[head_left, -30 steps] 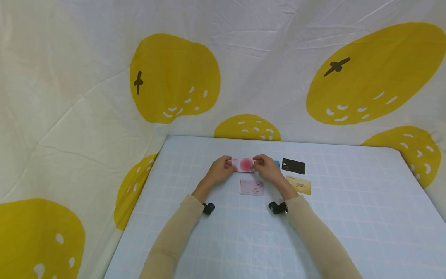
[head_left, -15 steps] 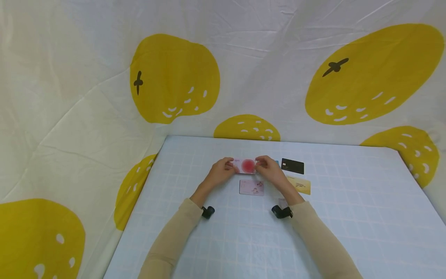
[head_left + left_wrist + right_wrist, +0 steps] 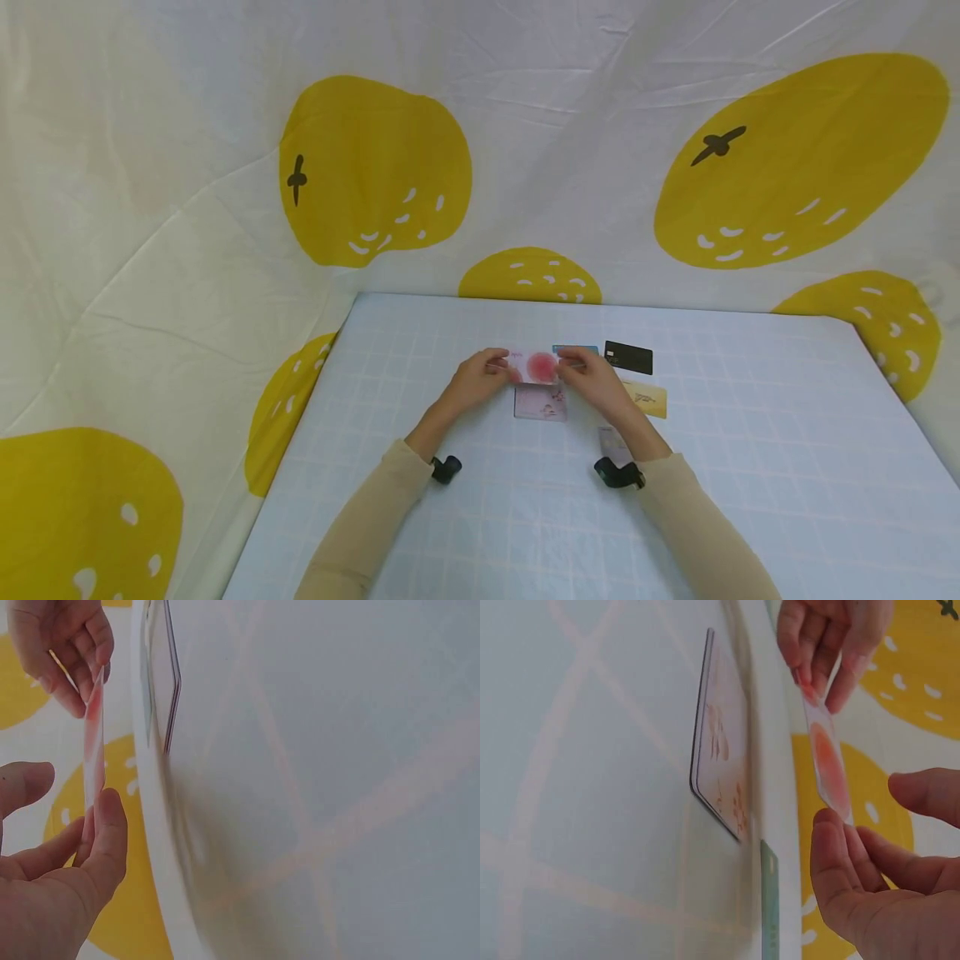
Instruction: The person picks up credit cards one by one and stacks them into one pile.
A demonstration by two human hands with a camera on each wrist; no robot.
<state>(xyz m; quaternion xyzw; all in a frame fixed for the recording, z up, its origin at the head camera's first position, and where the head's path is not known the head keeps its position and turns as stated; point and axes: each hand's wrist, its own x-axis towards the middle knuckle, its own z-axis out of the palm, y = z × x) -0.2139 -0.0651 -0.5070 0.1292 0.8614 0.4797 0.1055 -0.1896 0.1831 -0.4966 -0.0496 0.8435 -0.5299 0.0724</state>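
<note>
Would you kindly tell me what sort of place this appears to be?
Perhaps a makeshift recording booth: a wrinkled backdrop sheet with yellow fruit-like prints borders the far and left sides of the table, and a small black device sits at each wrist.

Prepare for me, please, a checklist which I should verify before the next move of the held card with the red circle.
1. Left grip pinches one end of the held card: ok.
2. Right grip pinches the opposite end: ok.
3. Held card is clear of the table: ok, both wrist views show a gap.
4. Blossom card fully visible from the head: not ok, held card overlaps its upper edge.
5. Blue card fully visible from the head: not ok, partly hidden.
6. Held card's underside print: cannot tell.
</note>
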